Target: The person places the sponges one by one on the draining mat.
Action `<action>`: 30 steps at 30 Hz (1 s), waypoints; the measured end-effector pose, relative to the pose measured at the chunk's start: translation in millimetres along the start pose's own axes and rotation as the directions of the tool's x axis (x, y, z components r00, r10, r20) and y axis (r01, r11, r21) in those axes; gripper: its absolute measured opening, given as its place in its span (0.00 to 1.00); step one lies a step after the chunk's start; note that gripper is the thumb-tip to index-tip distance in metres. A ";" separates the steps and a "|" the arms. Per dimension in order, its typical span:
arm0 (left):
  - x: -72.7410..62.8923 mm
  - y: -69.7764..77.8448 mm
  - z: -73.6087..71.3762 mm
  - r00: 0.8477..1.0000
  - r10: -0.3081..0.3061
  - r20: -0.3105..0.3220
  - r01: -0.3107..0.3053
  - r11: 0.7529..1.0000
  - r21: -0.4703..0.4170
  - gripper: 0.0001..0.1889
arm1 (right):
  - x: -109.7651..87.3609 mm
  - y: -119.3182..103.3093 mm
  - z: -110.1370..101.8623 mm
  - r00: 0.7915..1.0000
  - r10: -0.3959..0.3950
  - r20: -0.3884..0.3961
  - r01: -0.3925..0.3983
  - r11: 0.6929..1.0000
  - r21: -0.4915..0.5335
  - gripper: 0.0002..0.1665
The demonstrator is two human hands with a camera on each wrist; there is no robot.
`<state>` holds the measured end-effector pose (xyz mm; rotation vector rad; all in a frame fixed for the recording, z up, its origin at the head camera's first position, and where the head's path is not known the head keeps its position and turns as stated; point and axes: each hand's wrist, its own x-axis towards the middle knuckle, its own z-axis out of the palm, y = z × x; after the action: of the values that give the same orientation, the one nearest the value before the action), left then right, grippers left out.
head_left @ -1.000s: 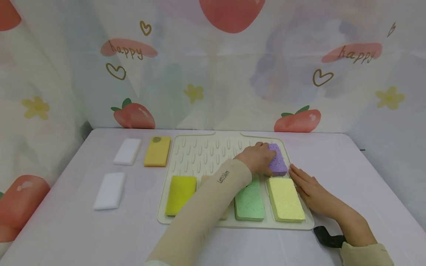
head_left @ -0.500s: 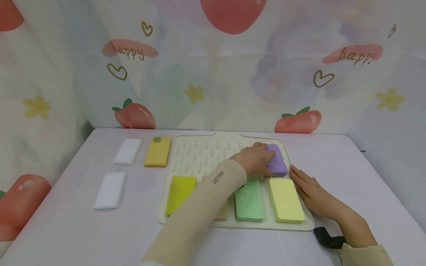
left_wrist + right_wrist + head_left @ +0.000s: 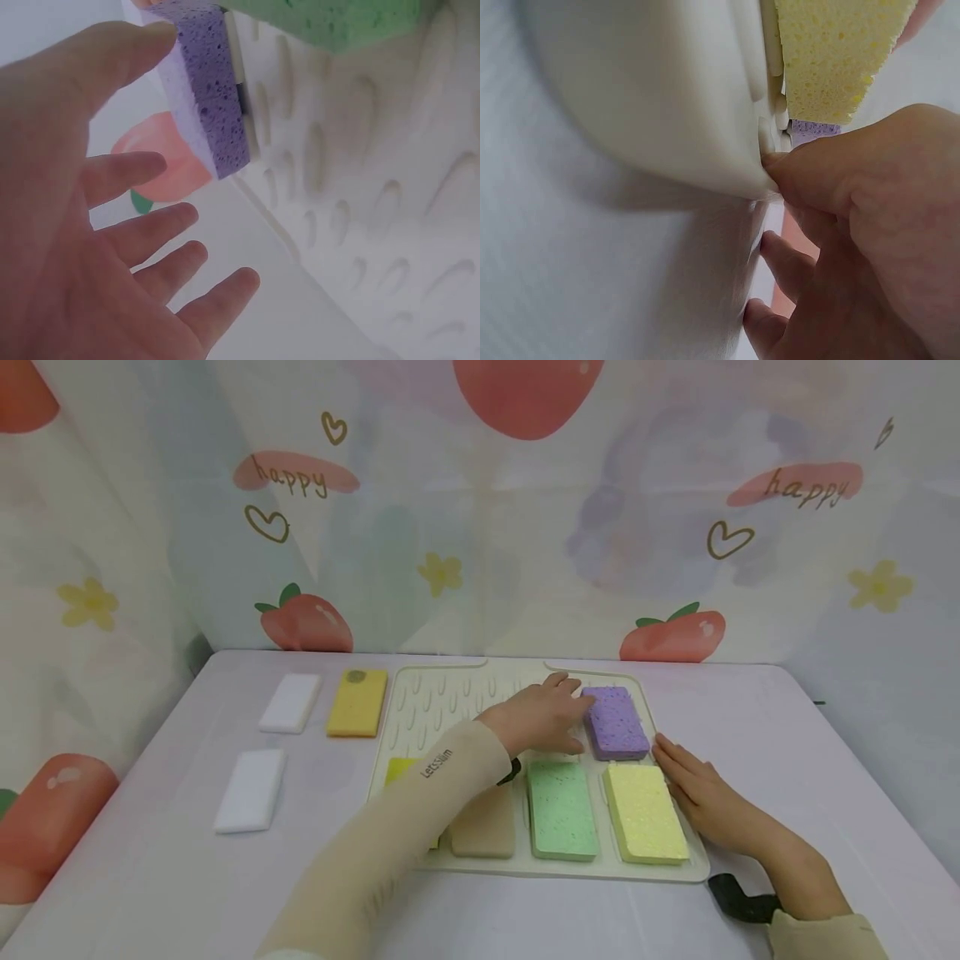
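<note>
A purple sponge lies flat at the far right of a cream ridged mat. Just left of it, my left hand hovers over the mat, its fingers spread and holding nothing. In the left wrist view the thumb overlaps the sponge; whether they touch I cannot tell. My right hand rests along the mat's right edge with fingers extended. The right wrist view has its thumb against the mat's rim. A pale yellow sponge and a green sponge lie in the mat's near row.
Also in that row are a beige pad and a bright yellow one, partly hidden by the left sleeve. Left of the mat lie a golden-yellow sponge and two white pads, one farther back and one nearer.
My left hand has let go of the purple sponge and moved left, its fingers spreading. The sponge stays on the mat, slightly shifted. The right hand keeps its place.
</note>
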<state>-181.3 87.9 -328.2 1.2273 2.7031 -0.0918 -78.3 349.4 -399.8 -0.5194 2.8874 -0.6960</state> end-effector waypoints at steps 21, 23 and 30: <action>-41.7 -23.2 -2.9 1.000 -0.017 -0.022 0.015 0.997 -0.081 0.39 | 0.2 0.3 0.4 1.000 -0.007 -0.001 0.007 1.000 0.002 0.31; -44.3 -24.7 -2.6 0.999 -0.020 -0.026 0.018 0.997 -0.081 0.39 | 0.2 0.0 0.7 1.000 -0.002 0.005 0.002 1.000 0.000 0.31; -55.4 -32.7 -0.9 0.997 -0.004 -0.074 -0.003 0.996 -0.089 0.38 | 0.3 1.6 1.1 1.000 -0.004 0.001 0.004 1.000 0.011 0.31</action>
<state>-170.2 25.4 -317.7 1.2280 2.7376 0.0748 -78.9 350.2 -401.5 -0.5235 2.8807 -0.7118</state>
